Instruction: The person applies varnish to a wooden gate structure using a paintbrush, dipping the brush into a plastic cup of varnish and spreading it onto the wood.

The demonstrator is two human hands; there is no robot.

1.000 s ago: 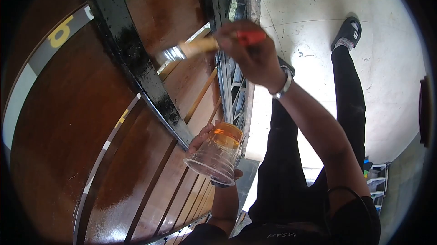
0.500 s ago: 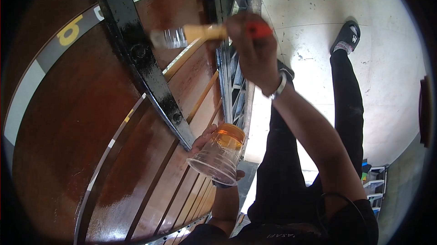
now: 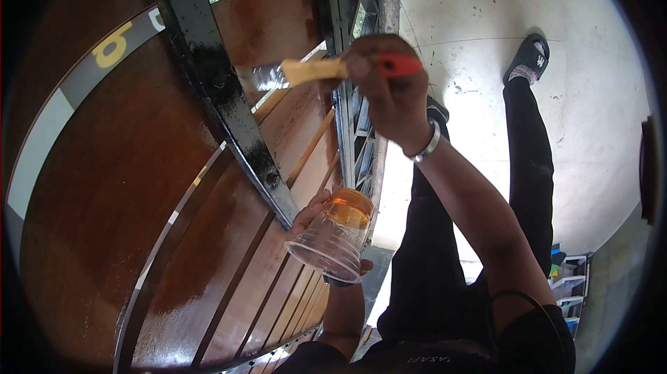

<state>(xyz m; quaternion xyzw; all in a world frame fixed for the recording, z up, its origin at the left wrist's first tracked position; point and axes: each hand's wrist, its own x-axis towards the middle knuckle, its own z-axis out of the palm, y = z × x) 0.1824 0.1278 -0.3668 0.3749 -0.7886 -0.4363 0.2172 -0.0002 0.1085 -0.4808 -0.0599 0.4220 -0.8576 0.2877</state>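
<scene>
My right hand (image 3: 389, 93) is closed round the handle of a paintbrush (image 3: 314, 70) with a pale wooden neck and a red grip end. Its bristle end points left, right at the black metal beam (image 3: 221, 86), which is wet and glossy in patches. Lower down, my left hand (image 3: 310, 213) grips a clear plastic cup (image 3: 330, 242) from behind. Amber liquid (image 3: 353, 200) shows at the cup's far end. The cup's wide rim faces toward me, and most of the left fingers are hidden behind it.
Glossy brown wooden boards (image 3: 118, 172) fill the left side, with lighter slats below the beam. A metal lattice frame (image 3: 358, 103) runs beside the pale, spotted floor (image 3: 472, 47). A sandalled foot (image 3: 529, 58) rests on the floor. A small rack (image 3: 573, 280) stands at the lower right.
My right hand and the paintbrush have shifted slightly down along the beam, and the view has moved a little. My left hand keeps the cup in nearly the same place.
</scene>
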